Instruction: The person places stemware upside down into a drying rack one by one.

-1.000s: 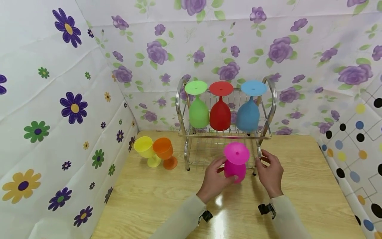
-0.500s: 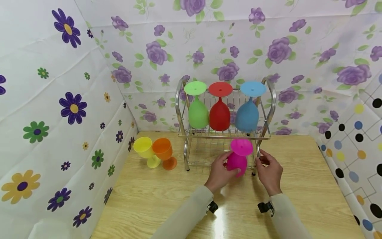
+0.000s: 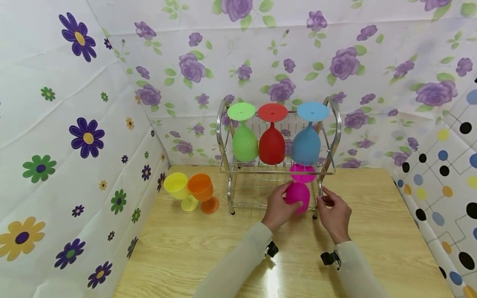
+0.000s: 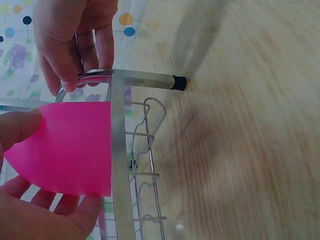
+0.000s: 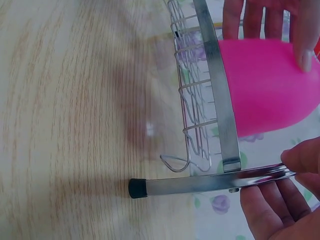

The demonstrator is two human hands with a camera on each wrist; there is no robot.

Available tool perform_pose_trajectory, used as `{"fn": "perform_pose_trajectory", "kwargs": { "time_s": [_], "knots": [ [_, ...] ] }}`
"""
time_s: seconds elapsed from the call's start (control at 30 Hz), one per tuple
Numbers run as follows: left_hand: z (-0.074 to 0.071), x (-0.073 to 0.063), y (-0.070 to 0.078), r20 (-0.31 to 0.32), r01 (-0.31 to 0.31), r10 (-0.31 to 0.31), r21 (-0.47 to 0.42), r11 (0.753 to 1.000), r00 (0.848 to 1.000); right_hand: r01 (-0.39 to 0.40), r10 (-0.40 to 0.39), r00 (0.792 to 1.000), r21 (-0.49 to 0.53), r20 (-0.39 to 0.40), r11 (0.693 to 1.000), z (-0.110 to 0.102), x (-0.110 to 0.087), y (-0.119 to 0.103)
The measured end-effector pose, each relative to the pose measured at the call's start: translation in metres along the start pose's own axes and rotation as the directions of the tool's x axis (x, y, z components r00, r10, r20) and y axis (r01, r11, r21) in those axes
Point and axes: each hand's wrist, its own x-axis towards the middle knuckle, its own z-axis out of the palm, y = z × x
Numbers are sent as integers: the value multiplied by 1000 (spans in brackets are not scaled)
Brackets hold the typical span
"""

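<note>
The pink goblet is smooth and upside down, with its round, flat foot on top and its wide mouth facing down. It is at the low right end of the rack, its foot partly under the top shelf. The left fingers hold its round bowl. The shiny metal rack stands upright on the counter, and the right fingers hold its right side bar.

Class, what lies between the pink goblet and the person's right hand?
The metal rack post, gripped by the right hand, as the head view shows.
</note>
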Motion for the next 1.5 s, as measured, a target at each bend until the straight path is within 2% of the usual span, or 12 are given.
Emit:
{"fn": "perform_pose_trajectory", "kwargs": {
  "time_s": [0.17, 0.33, 0.53, 1.0, 1.27, 1.5],
  "knots": [
    [13, 12, 2, -41, 13, -13, 12, 1000, 999, 11, -11, 1000, 8, 0, 1000, -2, -1, 1],
    [22, 18, -4, -67, 32, -29, 31, 999, 997, 19, -19, 1000, 10, 13, 1000, -2, -2, 2],
    [25, 22, -13, -77, 54, -46, 104, 993, 996, 33, -33, 999, 11, 13, 999, 1, -3, 2],
    [32, 27, -11, -75, 90, -82, 109, 990, 994, 55, -55, 998, 34, -7, 998, 0, -2, 4],
    [23, 20, -15, -79, 98, -91, 92, 991, 993, 58, -58, 998, 9, 3, 998, 3, -5, 2],
    [7, -3, -12, -66, 46, -45, 10, 999, 997, 48, -48, 999, -1, -17, 999, 0, -4, 1]
  ]
}}
